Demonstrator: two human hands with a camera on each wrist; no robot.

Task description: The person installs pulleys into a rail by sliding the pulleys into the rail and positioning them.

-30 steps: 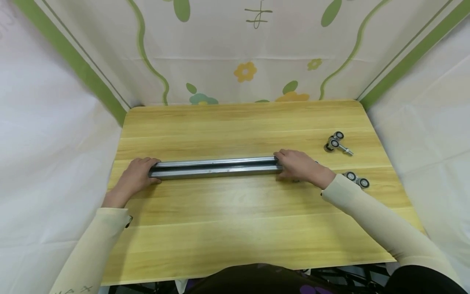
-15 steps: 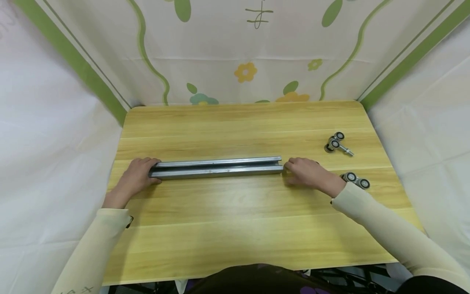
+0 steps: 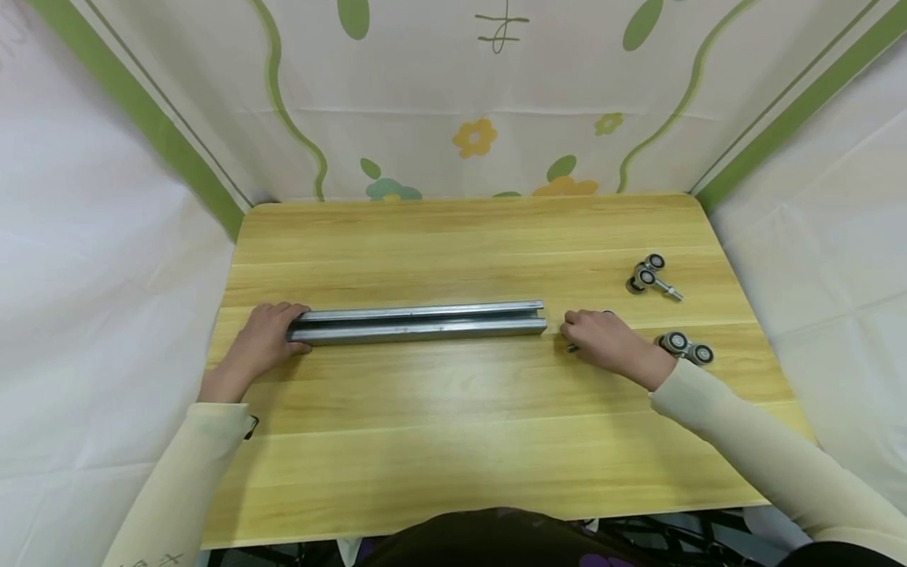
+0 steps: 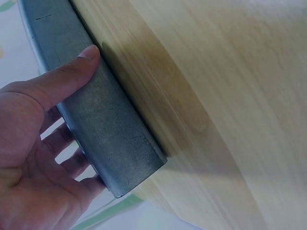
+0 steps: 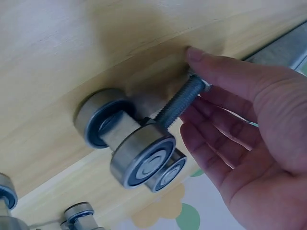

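Note:
A steel channel rail [image 3: 418, 324], with a slot along its top, lies across the middle of the table. My left hand [image 3: 265, 335] grips its left end; the left wrist view shows the thumb on one side wall and the fingers on the other. Beyond the rail's right end, my right hand [image 3: 602, 340] is over a roller trolley [image 5: 143, 155], mostly hidden from the head camera. In the right wrist view its threaded bolt [image 5: 180, 103] points between my thumb and loosely bent fingers. The thumb is close to the nut; whether it presses on it is unclear.
Two more roller trolleys lie on the right of the wooden table [image 3: 453, 441]: one trolley [image 3: 645, 276] farther back with its bolt pointing right, another trolley [image 3: 687, 347] partly behind my right wrist. A patterned cloth [image 3: 425, 79] hangs behind the table, with white cloth at both sides.
My right hand has let go of the rail's right end and moved right to the roller trolley beside it. The left hand and the rail have stayed in place.

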